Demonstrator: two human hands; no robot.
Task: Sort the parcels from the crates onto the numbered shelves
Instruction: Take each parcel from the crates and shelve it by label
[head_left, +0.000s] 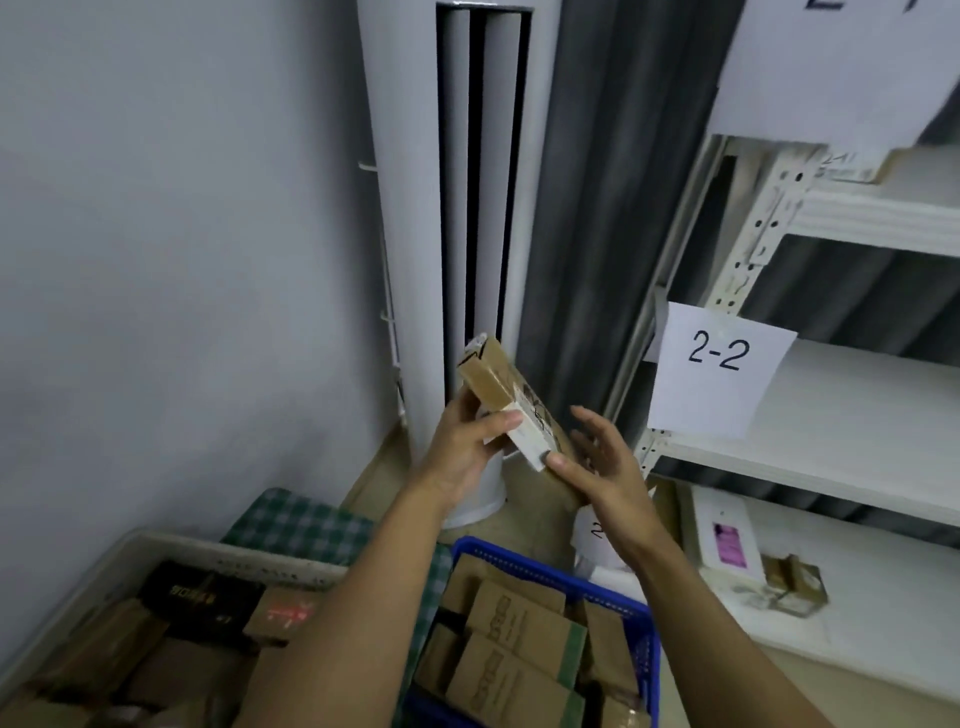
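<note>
A small brown taped parcel (496, 387) is held up at the picture's centre, tilted, its far end pointing to 11 o'clock. The left hand (467, 441) grips it from 8 o'clock, thumb across its white label. The right hand (608, 467) lies open at its 4 o'clock, fingers spread, thumb tip touching the parcel's near end. At 6 o'clock stands a blue crate (613, 597) of cardboard parcels, at 8 o'clock a pale crate (208, 551). At 3 o'clock, the white shelf (841, 400) bears a "2-2" label (719, 369).

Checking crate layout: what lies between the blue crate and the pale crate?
Between blue crate and pale crate, a green checked cloth; head view.
</note>
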